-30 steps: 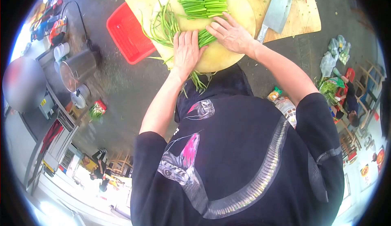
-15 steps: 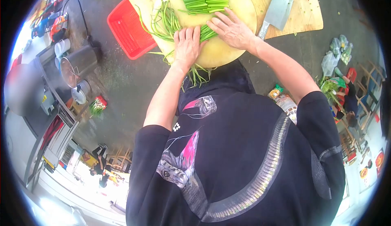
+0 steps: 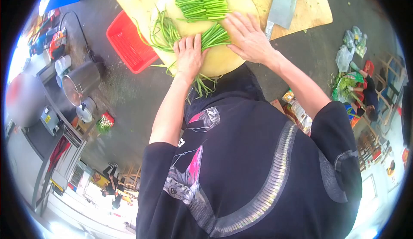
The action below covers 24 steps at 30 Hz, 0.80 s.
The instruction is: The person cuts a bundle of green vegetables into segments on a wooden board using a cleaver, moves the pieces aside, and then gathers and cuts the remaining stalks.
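Observation:
On a round cutting board (image 3: 220, 63), my left hand (image 3: 189, 58) presses a bundle of long green stalks (image 3: 215, 36), its fingers close together over them. Loose, curling ends (image 3: 165, 29) spread out left of that hand, and more hang over the board's near edge. My right hand (image 3: 249, 38) lies flat with fingers apart, at the right ends of the bundle. Beyond the hands is a neat pile of cut green stalks (image 3: 202, 5). A cleaver (image 3: 283, 7) rests right of the round board, its handle towards me.
The round board sits on a wooden table (image 3: 316, 13). Below its left edge is a red plastic basket (image 3: 131, 45). A large metal pot (image 3: 81, 77) stands at the left. Plastic bags (image 3: 346, 56) and a crouching person (image 3: 370, 94) are at the right.
My right hand has drawn away from my left along the bundle, and more of the stalks' right ends show. The whole view has shifted slightly.

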Tool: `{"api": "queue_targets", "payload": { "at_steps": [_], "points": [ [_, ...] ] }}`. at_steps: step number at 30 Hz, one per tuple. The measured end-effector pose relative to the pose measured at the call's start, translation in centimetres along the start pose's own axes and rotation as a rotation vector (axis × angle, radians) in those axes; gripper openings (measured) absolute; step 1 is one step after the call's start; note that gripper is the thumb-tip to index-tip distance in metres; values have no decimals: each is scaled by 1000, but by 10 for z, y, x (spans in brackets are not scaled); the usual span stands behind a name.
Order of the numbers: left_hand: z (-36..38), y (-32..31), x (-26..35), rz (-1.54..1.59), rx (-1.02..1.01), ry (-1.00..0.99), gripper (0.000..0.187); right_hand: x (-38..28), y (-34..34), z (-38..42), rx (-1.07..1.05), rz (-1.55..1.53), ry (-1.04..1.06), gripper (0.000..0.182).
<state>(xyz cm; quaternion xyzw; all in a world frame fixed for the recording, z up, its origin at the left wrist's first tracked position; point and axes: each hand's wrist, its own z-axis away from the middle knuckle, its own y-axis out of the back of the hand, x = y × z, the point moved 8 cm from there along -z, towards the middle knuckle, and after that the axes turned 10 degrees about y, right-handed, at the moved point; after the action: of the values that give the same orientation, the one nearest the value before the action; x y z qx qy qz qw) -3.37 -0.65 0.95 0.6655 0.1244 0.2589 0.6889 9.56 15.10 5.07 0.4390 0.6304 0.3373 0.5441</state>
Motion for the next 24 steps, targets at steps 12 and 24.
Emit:
{"api": "queue_targets", "payload": {
  "at_steps": [12,24],
  "points": [
    [2,-6,-3,-35,4,-20,74,37,2,120,439,-25,-834,66],
    [2,-6,-4,-26,-6,-17,74,84,-41,115,457,-221,-1109,67]
  ]
}}
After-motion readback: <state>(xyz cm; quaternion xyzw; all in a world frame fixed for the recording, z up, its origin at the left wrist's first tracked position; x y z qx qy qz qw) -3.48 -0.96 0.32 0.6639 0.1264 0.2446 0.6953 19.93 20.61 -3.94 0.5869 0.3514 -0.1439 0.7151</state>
